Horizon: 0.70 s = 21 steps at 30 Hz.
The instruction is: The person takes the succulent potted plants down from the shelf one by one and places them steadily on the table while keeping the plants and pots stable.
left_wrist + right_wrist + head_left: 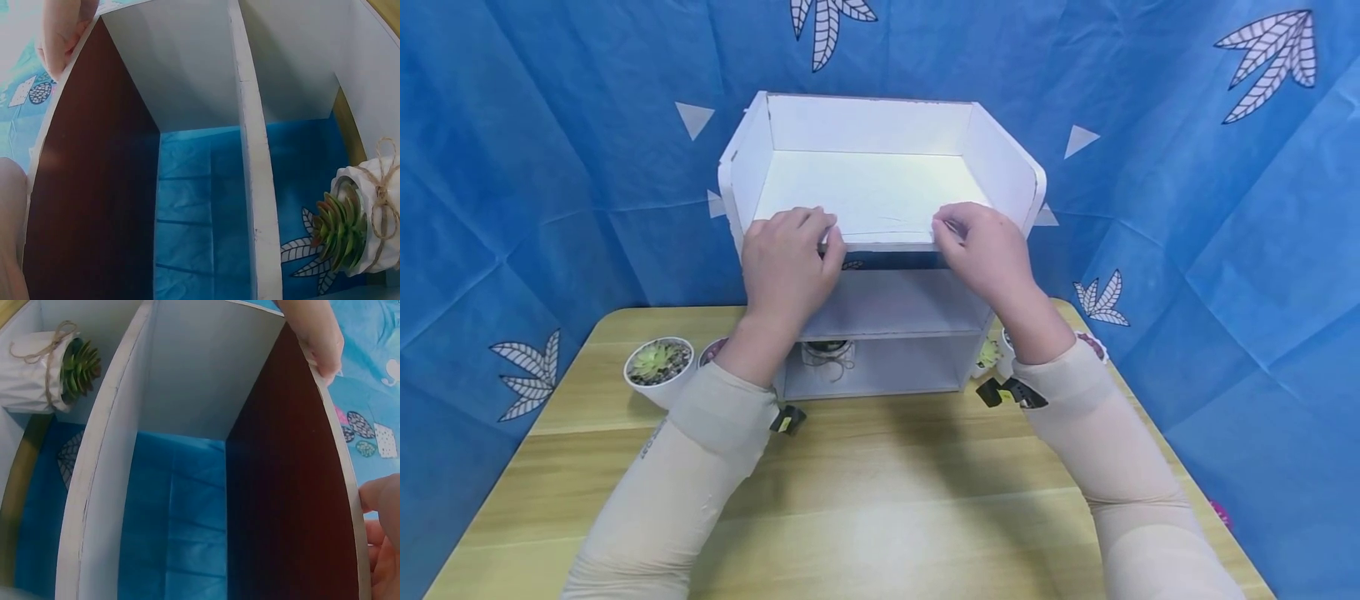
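A white two-tier shelf unit point(895, 304) with a raised-sided top stands at the table's back. My left hand point(786, 258) is at the left part of its top front edge, fingers curled over the board and thumb beside them. Farther right along that edge, my right hand point(988, 250) holds on with bent fingers and thumb. The right wrist view shows the right fingertips point(370, 490) right at the board's rim. A faint thin line crosses the board between the hands. Below, a white pot tied with twine point(382, 209) holds a green succulent point(340, 231) on the lowest level.
Potted succulents flank the unit: a white pot point(658, 371) at left, partly covered by the sleeve, and a green plant point(988, 354) at right. The wooden table point(880, 500) extends toward me. Blue patterned cloth point(550, 150) hangs close behind and on both sides.
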Tool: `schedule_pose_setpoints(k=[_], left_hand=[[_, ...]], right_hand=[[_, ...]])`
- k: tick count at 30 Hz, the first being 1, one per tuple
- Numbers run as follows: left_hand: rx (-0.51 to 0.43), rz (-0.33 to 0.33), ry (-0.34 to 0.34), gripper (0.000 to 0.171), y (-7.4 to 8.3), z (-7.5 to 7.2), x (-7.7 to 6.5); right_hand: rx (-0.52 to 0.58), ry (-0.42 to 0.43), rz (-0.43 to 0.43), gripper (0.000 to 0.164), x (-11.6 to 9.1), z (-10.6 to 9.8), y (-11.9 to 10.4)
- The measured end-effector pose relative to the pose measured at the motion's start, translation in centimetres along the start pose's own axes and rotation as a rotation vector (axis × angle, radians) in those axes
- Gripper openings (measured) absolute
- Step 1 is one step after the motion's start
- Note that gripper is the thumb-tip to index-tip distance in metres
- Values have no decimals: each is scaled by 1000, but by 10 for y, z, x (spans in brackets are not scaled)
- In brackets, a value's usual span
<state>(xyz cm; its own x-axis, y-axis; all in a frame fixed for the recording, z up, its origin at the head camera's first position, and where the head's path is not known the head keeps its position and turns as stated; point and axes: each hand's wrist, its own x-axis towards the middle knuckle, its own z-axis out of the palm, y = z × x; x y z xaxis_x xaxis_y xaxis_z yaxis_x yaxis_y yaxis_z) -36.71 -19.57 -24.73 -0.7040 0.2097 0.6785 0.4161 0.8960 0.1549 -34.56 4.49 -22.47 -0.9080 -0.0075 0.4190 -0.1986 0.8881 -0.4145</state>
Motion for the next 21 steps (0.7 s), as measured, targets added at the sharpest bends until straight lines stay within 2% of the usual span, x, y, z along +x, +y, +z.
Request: schedule_pose_setpoints(k=[21], left_hand=[[-4,-25,-34,48,2,0,1]], right_hand=[[-55,-15,-18,40,1,0,1]])
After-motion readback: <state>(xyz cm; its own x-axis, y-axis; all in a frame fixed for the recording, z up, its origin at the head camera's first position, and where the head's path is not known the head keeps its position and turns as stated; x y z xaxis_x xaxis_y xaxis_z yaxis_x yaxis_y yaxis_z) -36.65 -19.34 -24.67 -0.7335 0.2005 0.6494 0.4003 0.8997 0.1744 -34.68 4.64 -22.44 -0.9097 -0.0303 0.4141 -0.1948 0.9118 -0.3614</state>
